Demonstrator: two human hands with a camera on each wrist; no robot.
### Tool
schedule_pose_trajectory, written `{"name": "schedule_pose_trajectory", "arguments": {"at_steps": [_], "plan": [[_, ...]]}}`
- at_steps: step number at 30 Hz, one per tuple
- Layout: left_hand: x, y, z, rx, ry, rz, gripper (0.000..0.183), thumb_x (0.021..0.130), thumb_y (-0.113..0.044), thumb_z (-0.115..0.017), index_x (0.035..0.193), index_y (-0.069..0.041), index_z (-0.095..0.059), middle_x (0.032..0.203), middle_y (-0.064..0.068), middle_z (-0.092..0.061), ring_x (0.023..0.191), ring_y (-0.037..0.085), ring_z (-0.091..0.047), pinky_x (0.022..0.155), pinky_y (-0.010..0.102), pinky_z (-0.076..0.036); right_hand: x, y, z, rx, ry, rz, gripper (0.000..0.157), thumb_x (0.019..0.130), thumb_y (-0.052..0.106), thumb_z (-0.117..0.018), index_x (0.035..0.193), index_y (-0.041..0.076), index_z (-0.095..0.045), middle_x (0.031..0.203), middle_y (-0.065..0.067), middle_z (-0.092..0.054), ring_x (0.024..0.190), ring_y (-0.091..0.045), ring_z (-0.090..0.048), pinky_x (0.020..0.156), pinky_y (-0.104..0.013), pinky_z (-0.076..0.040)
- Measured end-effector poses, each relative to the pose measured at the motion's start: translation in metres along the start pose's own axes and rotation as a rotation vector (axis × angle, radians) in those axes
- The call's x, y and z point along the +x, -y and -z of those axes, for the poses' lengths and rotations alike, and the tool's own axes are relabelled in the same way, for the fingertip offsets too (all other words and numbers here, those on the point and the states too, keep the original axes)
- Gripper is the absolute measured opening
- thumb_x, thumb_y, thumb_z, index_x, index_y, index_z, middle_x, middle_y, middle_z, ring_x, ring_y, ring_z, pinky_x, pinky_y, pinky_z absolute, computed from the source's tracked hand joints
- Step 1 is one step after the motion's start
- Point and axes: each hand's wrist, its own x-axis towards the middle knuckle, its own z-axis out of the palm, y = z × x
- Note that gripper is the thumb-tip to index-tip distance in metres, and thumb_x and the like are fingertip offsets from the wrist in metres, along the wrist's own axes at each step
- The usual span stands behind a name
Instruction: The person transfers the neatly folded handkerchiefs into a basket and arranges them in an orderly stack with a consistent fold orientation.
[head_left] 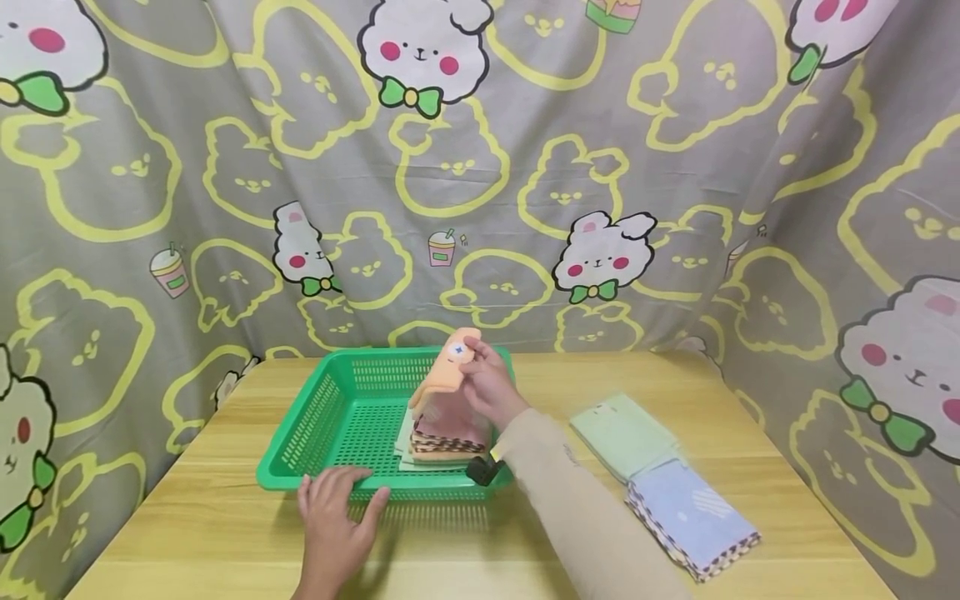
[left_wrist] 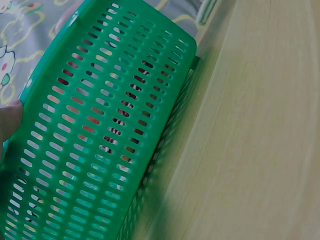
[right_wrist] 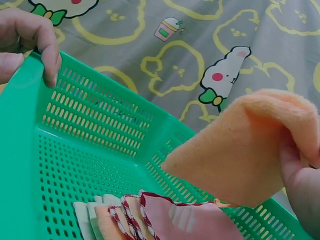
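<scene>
My right hand (head_left: 493,385) pinches a folded orange towel (head_left: 442,377) with a small blue-and-white patch, holding it over the right side of a green plastic basket (head_left: 288,433). Below it, inside the basket, lies a stack of folded towels (head_left: 459,421), with a pink one on top and checked trim along several edges. In the right wrist view the orange towel (right_wrist: 230,155) hangs above the pink towel (right_wrist: 192,217). My left hand (head_left: 337,521) grips the basket's near rim, fingers curled over it and thumb outside. The left wrist view shows the slotted basket wall (left_wrist: 100,120).
On the wooden table (head_left: 217,533), right of the basket, lie a folded pale green towel (head_left: 626,437) and a folded blue towel (head_left: 693,517) with checked trim, partly overlapping. A patterned curtain (head_left: 495,183) hangs behind and at both sides. A black camera (head_left: 482,472) sits at my right wrist.
</scene>
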Motion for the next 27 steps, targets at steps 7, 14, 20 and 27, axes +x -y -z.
{"name": "schedule_pose_trajectory", "arguments": {"at_steps": [7,14,20,27], "plan": [[0.0,0.0,-0.001,-0.004,0.008,0.007,0.031,0.074,-0.019,-0.077,0.095,0.0,-0.065,0.1,0.016,-0.065,0.103,0.036,-0.05,0.099,0.07,-0.013,-0.002,-0.007,0.001,-0.119,0.059,-0.108,0.048,0.082,-0.022,-0.039,0.125,-0.002,-0.04,0.14,-0.024,-0.043,0.125,-0.036,-0.049,0.085,-0.031,-0.052],[-0.002,0.002,0.0,-0.002,0.014,0.015,0.031,0.074,-0.019,-0.077,0.096,-0.001,-0.065,0.101,0.016,-0.065,0.104,0.035,-0.05,0.101,0.068,-0.011,-0.007,-0.012,0.004,-0.33,-0.093,-0.222,0.068,0.069,-0.024,-0.038,0.134,-0.002,-0.041,0.129,-0.025,-0.053,0.11,-0.036,-0.06,0.072,-0.034,-0.055],[-0.002,0.002,0.0,-0.009,0.016,0.016,0.031,0.075,-0.019,-0.077,0.097,-0.001,-0.065,0.101,0.016,-0.065,0.104,0.035,-0.05,0.102,0.066,-0.01,-0.008,-0.011,0.004,-0.455,-0.163,-0.17,0.068,0.07,-0.02,-0.039,0.137,-0.006,-0.04,0.131,-0.027,-0.047,0.111,-0.035,-0.055,0.075,-0.03,-0.054],[-0.002,0.002,0.0,-0.011,0.02,0.02,0.03,0.075,-0.019,-0.078,0.097,-0.002,-0.065,0.101,0.015,-0.065,0.104,0.035,-0.05,0.101,0.067,-0.011,-0.008,-0.011,0.005,-0.476,-0.235,-0.172,0.07,0.071,-0.02,-0.037,0.138,-0.001,-0.041,0.126,-0.023,-0.049,0.099,-0.03,-0.056,0.068,-0.029,-0.051]]}}
